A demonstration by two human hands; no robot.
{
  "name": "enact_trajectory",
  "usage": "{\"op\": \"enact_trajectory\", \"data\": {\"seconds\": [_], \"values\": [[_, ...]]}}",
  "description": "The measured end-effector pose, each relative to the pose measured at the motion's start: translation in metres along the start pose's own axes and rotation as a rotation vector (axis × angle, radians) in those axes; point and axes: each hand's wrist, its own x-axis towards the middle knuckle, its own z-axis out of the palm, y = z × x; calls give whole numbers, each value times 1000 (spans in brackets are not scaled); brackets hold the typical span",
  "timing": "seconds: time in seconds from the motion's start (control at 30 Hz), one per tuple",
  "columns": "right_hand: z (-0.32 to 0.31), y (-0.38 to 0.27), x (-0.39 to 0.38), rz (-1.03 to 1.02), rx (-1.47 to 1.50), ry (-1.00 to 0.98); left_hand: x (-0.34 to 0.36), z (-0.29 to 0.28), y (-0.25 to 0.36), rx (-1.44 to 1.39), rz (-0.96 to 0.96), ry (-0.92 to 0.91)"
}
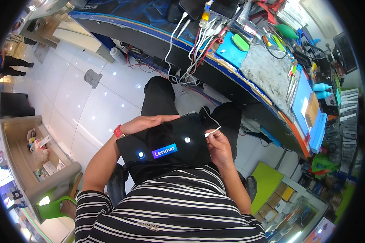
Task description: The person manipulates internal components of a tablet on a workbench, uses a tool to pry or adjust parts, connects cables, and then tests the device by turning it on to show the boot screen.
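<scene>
The left hand [144,122] lies flat on the glossy, fragile tablet [164,141]; the right hand [218,146] pinches the white cable plug [208,133]; hold the tablet's edges.

Black tablet [166,141], white cable [212,131], black-and-white striped shirt [166,202], seemingly red wristband [118,131].

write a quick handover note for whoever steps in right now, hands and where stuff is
Left hand: flat along the far edge of the black tablet, steadying it on the lap.
Right hand: pinching the plug end of the white cable at the tablet's right edge.
Tablet screen is lit. The cable runs up to the workbench.
Done: tablet held steady, plug brought to the edge.
Left: cannot tell whether the plug is seated; check it.
</scene>
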Motion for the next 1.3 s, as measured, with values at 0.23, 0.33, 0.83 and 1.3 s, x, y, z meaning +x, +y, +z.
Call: {"op": "enact_trajectory", "data": {"seconds": [0.23,0.33,0.83,1.3], "values": [[-8,7,1,13,53,-2,-3,13,16,-304,-52,6],[-2,4,1,-14,1,0,-5,14,19,-388,-62,-2],[4,3,1,-12,-78,77,-7,13,5,-356,-18,57],[5,1,4,-14,-50,2,-5,12,28,-385,-27,-29]]}}
